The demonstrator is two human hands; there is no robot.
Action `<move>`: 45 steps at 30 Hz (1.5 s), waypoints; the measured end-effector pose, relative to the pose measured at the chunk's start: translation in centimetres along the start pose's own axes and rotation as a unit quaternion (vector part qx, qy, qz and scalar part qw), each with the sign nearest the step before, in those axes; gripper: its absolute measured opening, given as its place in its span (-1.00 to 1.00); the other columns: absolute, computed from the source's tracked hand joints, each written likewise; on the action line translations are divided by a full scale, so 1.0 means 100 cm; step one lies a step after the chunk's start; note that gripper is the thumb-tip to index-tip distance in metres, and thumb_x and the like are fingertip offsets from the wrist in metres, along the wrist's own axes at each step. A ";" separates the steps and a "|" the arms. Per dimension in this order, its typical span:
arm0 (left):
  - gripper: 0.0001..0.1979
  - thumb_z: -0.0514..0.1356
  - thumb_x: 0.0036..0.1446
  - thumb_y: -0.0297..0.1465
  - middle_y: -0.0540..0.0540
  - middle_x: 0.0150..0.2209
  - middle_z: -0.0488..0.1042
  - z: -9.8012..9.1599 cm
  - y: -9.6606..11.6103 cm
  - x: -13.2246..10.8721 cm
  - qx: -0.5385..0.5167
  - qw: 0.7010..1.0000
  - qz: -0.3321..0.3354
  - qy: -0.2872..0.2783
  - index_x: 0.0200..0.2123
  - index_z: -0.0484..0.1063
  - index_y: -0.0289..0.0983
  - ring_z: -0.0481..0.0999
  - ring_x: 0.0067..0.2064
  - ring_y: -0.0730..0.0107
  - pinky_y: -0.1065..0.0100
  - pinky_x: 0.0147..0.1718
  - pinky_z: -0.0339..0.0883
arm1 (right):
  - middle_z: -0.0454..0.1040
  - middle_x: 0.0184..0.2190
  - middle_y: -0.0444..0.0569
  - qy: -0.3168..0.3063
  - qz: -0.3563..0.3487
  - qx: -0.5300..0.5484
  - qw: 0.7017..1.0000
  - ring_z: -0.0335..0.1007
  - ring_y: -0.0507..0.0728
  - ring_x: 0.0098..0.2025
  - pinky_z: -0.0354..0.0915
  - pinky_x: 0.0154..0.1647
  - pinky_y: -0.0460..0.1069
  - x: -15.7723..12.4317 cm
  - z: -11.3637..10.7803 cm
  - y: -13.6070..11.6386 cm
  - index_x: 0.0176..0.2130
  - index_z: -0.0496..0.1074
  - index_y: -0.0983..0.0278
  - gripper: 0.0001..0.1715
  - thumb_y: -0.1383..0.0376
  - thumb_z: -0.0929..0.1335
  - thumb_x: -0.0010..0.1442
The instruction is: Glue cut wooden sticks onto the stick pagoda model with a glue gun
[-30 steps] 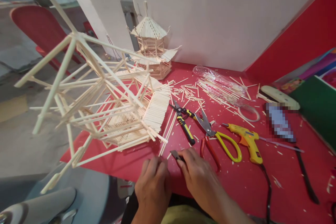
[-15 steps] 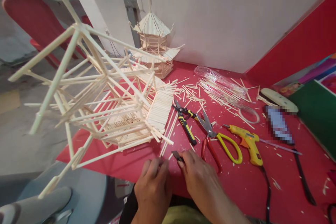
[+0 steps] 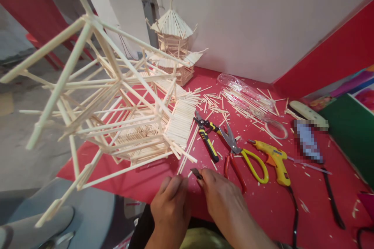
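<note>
My right hand (image 3: 223, 194) is closed around a small utility knife (image 3: 195, 172), its dark blade pointing left. Close beside it, my left hand (image 3: 171, 202) is curled shut with knuckles up; whatever its fingers grip is hidden. Both hands are at the near edge of the red table (image 3: 131, 179). A large open frame of pale wooden sticks (image 3: 117, 128) stands to the left, with a strip of close-laid sticks (image 3: 182, 120) along its right side. Several loose long sticks (image 3: 189, 148) lie just beyond my hands.
A finished-looking stick pagoda (image 3: 173, 35) stands against the wall. Yellow-black pliers (image 3: 209, 142), scissors-like snips (image 3: 233, 144) with red and yellow handles and a yellow glue gun (image 3: 273, 159) lie to the right. Behind them is a plastic bag of sticks (image 3: 245, 97). A cable (image 3: 296, 210) trails off the gun.
The view has shifted slightly, so the stick frame appears a little further left and nearer. Both hands keep nearly the same place and grip.
</note>
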State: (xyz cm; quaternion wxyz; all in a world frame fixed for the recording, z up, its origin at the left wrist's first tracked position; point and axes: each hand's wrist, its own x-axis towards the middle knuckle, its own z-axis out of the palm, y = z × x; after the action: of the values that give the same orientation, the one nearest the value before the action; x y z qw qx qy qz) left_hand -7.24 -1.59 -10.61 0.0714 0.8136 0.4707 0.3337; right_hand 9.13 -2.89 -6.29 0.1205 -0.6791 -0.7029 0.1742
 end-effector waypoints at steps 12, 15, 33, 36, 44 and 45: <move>-0.67 0.13 0.07 -0.66 -0.14 -0.24 0.56 0.003 -0.002 0.004 -0.028 0.999 0.004 0.024 -0.13 0.50 -0.27 0.50 -0.26 0.27 0.35 -0.32 0.44 | 0.46 -0.33 -0.14 0.044 -0.011 -0.039 0.998 0.48 0.15 -0.33 0.18 -0.39 0.00 -0.003 0.003 -0.004 -0.17 0.25 0.16 -0.79 0.48 0.27 0.31; -0.66 0.13 0.05 -0.66 -0.14 -0.23 0.55 0.004 -0.002 0.003 -0.037 0.999 -0.007 0.014 -0.13 0.51 -0.27 0.49 -0.26 0.25 0.32 -0.30 0.44 | 0.45 -0.33 -0.14 0.047 -0.017 -0.028 0.998 0.47 0.13 -0.33 0.18 -0.40 -0.01 -0.003 0.004 -0.002 -0.17 0.25 0.16 -0.81 0.46 0.27 0.32; -0.70 0.14 0.09 -0.65 -0.13 -0.23 0.54 0.002 -0.001 0.004 -0.041 0.999 -0.007 0.016 -0.16 0.50 -0.27 0.48 -0.27 0.29 0.35 -0.32 0.40 | 0.45 -0.35 -0.13 0.050 -0.021 -0.007 0.999 0.45 0.13 -0.32 0.17 -0.37 -0.02 0.000 0.005 -0.002 -0.19 0.27 0.18 -0.82 0.47 0.27 0.32; -0.76 0.13 0.12 -0.63 -0.09 -0.32 0.53 0.001 0.001 0.007 -0.035 0.999 -0.013 0.012 -0.24 0.51 -0.24 0.47 -0.32 0.30 0.34 -0.35 0.37 | 0.47 -0.29 -0.11 0.057 -0.023 -0.024 0.998 0.46 0.16 -0.26 0.23 -0.32 -0.01 -0.002 0.006 -0.004 -0.11 0.30 0.17 -0.81 0.45 0.28 0.32; -0.75 0.11 0.13 -0.63 -0.07 -0.36 0.53 0.005 0.005 0.011 0.014 0.999 -0.005 0.040 -0.30 0.52 -0.24 0.46 -0.35 0.27 0.31 -0.37 0.36 | 0.47 -0.18 0.00 0.000 -0.024 -0.038 0.999 0.49 0.23 -0.15 0.39 -0.23 0.06 -0.007 -0.006 -0.002 0.18 0.30 0.15 -0.49 0.45 0.27 0.28; -0.75 0.11 0.13 -0.63 -0.07 -0.36 0.53 0.005 0.005 0.011 0.016 0.999 -0.003 0.043 -0.30 0.52 -0.23 0.46 -0.35 0.28 0.31 -0.37 0.36 | 0.47 -0.19 0.01 -0.008 -0.021 -0.035 0.999 0.49 0.22 -0.16 0.40 -0.23 0.06 -0.007 -0.008 -0.001 0.20 0.30 0.15 -0.48 0.44 0.26 0.29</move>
State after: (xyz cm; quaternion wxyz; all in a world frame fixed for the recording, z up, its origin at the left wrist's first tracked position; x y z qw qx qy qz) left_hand -6.23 -0.85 -10.28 0.0387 0.7979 0.4813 0.3608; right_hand 9.44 -3.53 -5.49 0.0949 -0.6667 -0.7234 0.1525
